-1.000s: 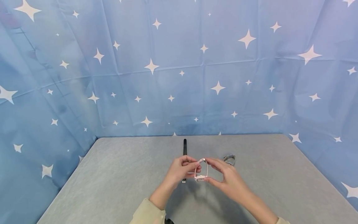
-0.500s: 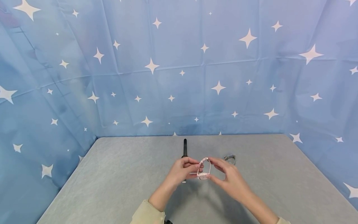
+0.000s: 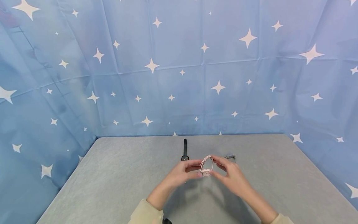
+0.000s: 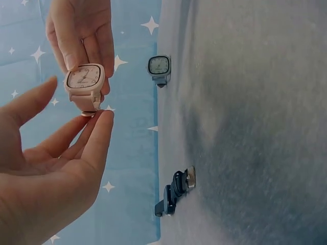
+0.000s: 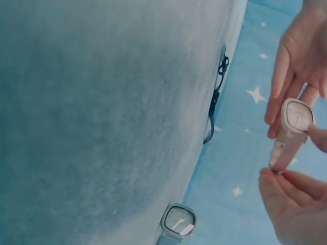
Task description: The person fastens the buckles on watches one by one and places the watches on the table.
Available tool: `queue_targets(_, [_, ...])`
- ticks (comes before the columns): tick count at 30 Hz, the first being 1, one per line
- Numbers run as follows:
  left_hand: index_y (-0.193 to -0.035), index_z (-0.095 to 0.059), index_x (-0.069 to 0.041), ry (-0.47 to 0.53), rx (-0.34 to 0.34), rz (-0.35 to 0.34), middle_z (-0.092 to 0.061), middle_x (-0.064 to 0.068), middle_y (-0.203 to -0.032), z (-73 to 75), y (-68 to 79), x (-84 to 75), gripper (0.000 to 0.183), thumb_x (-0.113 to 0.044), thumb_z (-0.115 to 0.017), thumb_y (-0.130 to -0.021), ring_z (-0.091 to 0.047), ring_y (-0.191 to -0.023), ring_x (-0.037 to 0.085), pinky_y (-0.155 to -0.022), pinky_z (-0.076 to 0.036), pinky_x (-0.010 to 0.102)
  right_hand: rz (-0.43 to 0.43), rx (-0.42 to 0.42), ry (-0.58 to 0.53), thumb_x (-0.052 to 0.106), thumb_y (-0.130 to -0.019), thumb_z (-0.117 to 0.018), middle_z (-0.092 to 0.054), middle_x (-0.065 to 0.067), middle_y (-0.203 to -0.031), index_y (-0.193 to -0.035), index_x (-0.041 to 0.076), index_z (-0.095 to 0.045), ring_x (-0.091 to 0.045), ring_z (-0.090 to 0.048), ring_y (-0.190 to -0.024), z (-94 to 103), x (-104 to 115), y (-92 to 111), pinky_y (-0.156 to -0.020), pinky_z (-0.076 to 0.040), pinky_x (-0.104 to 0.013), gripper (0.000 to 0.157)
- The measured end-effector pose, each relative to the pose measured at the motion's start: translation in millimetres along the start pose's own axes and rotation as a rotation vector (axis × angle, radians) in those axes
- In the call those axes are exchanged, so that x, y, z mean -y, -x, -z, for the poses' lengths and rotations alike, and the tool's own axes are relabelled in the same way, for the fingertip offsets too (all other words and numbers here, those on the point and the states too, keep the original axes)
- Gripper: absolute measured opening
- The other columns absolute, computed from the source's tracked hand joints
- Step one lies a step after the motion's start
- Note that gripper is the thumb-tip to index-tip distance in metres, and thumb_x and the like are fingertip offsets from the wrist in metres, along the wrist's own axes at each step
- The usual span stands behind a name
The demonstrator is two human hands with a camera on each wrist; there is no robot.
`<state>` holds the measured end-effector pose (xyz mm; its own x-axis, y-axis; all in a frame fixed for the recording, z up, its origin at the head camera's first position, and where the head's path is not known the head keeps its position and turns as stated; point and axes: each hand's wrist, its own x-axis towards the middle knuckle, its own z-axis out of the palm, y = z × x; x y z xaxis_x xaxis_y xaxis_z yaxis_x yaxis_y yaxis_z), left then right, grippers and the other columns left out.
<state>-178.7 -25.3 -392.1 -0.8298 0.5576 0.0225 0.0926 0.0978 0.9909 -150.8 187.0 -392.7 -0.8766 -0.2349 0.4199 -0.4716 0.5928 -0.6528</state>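
A pale pink wristwatch [image 3: 206, 173], its strap buckled into a loop, is held upright above the table between both hands. My right hand [image 3: 236, 178] pinches it, thumb at the case and fingertips at the buckle end of the loop. Fingers of my left hand [image 3: 176, 175] are extended with their tips beside the strap. In the left wrist view, the left thumb stands off from the watch, whose squarish face [image 4: 84, 77] shows plainly. A black wristwatch [image 3: 185, 151] lies behind the left hand, partly hidden. Behind the right hand is a grey-blue wristwatch [image 3: 230, 156], also partly covered.
The grey table [image 3: 126, 174] has a rounded far edge against a blue curtain [image 3: 179, 40] printed with white stars. In the right wrist view, the grey-blue watch [image 5: 178, 220] and black watch [image 5: 214, 97] rest near that edge.
The pink watch has shifted a little right and upward with the right hand. The left fingers have straightened and the left thumb has come away from the strap.
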Motion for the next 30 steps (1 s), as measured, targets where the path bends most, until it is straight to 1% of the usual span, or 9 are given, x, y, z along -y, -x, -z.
queue_targets(2, [-0.132,-0.053,-0.004,-0.019,0.021,-0.009,-0.058,0.011,-0.130,1.2,-2.3,2.0,0.046,-0.008,-0.064,-0.088,-0.053,-0.122,0.025,-0.095,-0.047,0.032,-0.021,0.021,0.000,0.015,-0.080,-0.074,-0.061,-0.017,-0.121,-0.127,-0.003,-0.055,-0.030,-0.060,-0.111,0.4,-2,-1,-0.091,-0.049,-0.034,0.054])
queue_targets(4, [-0.132,-0.053,-0.004,-0.056,0.026,-0.023,-0.058,0.011,-0.130,2.1,-5.3,3.8,0.045,-0.007,-0.064,-0.088,-0.053,-0.122,0.025,-0.096,-0.047,0.033,-0.043,0.044,-0.002,0.017,-0.081,-0.074,-0.061,-0.017,-0.123,-0.129,-0.002,-0.054,-0.031,-0.059,-0.112,0.7,-2,-2,-0.091,-0.049,-0.034,0.055])
queue_targets(7, [-0.130,-0.055,-0.004,-0.123,0.014,-0.042,-0.059,0.012,-0.128,2.7,-10.4,5.8,0.042,-0.007,-0.063,-0.089,-0.055,-0.120,0.024,-0.095,-0.047,0.034,-0.073,0.083,0.001,0.020,-0.083,-0.072,-0.059,-0.017,-0.125,-0.130,-0.002,-0.053,-0.031,-0.058,-0.114,1.1,-3,-4,-0.092,-0.049,-0.034,0.056])
queue_targets(11, [-0.126,-0.059,-0.004,-0.200,-0.028,-0.037,-0.062,0.014,-0.124,2.7,-16.5,8.0,0.038,-0.007,-0.065,-0.088,-0.058,-0.116,0.025,-0.092,-0.049,0.034,-0.111,0.137,0.002,0.021,-0.086,-0.069,-0.057,-0.019,-0.128,-0.132,-0.002,-0.051,-0.033,-0.056,-0.117,0.7,-5,-9,-0.093,-0.048,-0.037,0.055])
queue_targets(17, [-0.119,-0.063,-0.002,-0.278,-0.082,0.000,-0.065,0.016,-0.115,0.4,-24.7,14.5,0.037,-0.007,-0.071,-0.083,-0.063,-0.105,0.024,-0.085,-0.052,0.033,-0.189,0.206,0.003,0.019,-0.088,-0.067,-0.056,-0.021,-0.129,-0.132,-0.003,-0.050,-0.035,-0.055,-0.117,-3.5,-8,-16,-0.094,-0.047,-0.042,0.052])
queue_targets(21, [-0.119,-0.064,-0.002,-0.334,-0.097,0.032,-0.067,0.014,-0.112,-2.8,-30.8,19.3,0.040,-0.010,-0.074,-0.081,-0.065,-0.100,0.020,-0.081,-0.053,0.028,-0.211,0.222,0.040,0.014,-0.087,-0.067,-0.057,-0.022,-0.126,-0.130,-0.004,-0.051,-0.037,-0.057,-0.113,-6.6,-12,-18,-0.092,-0.049,-0.044,0.050])
queue_targets(24, [-0.118,-0.064,-0.003,-0.412,-0.092,0.043,-0.068,0.012,-0.110,-5.8,-34.9,22.0,0.041,-0.014,-0.075,-0.080,-0.067,-0.096,0.017,-0.078,-0.052,0.024,-0.223,0.231,0.099,0.014,-0.086,-0.068,-0.060,-0.021,-0.123,-0.128,-0.003,-0.054,-0.037,-0.060,-0.109,-8.7,-13,-19,-0.088,-0.051,-0.044,0.048])
queue_targets(26, [-0.117,-0.066,-0.004,-0.477,-0.088,0.049,-0.070,0.010,-0.107,-7.9,-36.9,23.0,0.041,-0.016,-0.076,-0.079,-0.067,-0.092,0.015,-0.075,-0.052,0.022,-0.216,0.245,0.126,0.013,-0.086,-0.069,-0.062,-0.020,-0.121,-0.125,-0.002,-0.057,-0.036,-0.061,-0.107,-10.2,-14,-19,-0.087,-0.051,-0.045,0.044])
queue_targets(30, [-0.108,-0.070,-0.006,-0.599,-0.102,0.085,-0.072,0.004,-0.094,-12.4,-38.2,20.9,0.033,-0.012,-0.078,-0.077,-0.066,-0.080,0.009,-0.066,-0.050,0.020,-0.209,0.268,0.175,0.011,-0.084,-0.069,-0.067,-0.016,-0.110,-0.116,0.000,-0.062,-0.031,-0.064,-0.100,-13.9,-15,-20,-0.081,-0.053,-0.042,0.034])
